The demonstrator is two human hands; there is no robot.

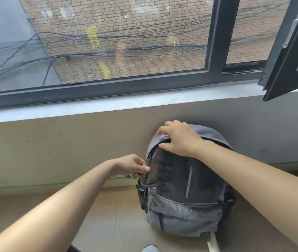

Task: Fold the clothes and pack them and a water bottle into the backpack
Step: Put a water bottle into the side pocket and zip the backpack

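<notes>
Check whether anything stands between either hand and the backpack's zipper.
Nothing visible does. The left hand pinches at the zipper track on the left edge of the backpack, below a metal zipper pull; the right hand holds its top.

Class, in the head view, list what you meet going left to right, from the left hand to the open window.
Left hand → metal zipper pull on the backpack → right hand on its top → open window sash.
</notes>
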